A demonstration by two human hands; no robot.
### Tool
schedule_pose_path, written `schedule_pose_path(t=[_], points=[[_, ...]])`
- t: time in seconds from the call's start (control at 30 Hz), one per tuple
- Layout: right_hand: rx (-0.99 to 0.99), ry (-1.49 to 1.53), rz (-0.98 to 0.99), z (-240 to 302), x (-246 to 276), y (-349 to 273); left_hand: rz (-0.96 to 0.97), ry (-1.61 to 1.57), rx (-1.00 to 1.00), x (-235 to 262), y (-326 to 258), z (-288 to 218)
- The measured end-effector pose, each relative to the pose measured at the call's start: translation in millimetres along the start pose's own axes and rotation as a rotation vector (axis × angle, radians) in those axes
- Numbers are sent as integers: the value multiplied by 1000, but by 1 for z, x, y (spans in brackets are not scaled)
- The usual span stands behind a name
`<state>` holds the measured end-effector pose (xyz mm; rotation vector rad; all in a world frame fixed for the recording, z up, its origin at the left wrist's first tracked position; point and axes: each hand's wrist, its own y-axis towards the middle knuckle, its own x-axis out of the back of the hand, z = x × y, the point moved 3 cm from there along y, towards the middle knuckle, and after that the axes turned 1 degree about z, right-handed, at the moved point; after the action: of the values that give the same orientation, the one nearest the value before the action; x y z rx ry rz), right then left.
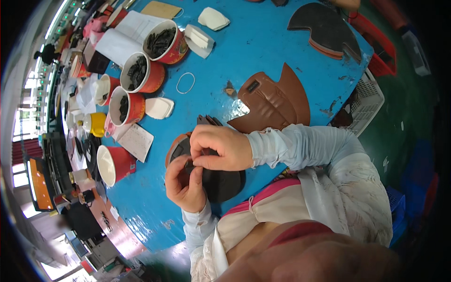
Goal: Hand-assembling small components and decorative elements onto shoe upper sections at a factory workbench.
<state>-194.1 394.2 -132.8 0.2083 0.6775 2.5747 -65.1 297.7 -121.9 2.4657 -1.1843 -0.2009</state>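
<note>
Above a dark, curved, brown-edged leather piece (224, 185) on the table, my two hands meet fingertip to fingertip. My left hand (184, 185) is closed in a pinch, thumb against forefinger. Closed too, my right hand (221, 148) pinches at the same spot from the right. Something small and dark shows between the fingertips, too covered to name. Several narrow dark strips (206, 120) lie just beyond my right hand. A brown leather piece with stitched folds and a small dark label (277, 101) lies beyond my right forearm.
Red paper cups hold black strips (161, 43); another red cup (123, 164) lies tilted at the left. White pads (159, 107), a rubber band (186, 83) and papers (136, 141) lie around. Stacked dark leather pieces (324, 28) are far right; a white crate (369, 101) stands past the table edge.
</note>
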Motion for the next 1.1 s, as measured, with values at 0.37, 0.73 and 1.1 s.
schedule_pose_path(t=[0.37,0.73,1.1], points=[[-28,48,195,7,-16,-1,164,94,-90,21,7,-12],[-175,278,227,7,-23,-11,219,96,-128,17,5,-15],[-308,336,278,0,-21,-9,199,201,-169,16,3,-11]])
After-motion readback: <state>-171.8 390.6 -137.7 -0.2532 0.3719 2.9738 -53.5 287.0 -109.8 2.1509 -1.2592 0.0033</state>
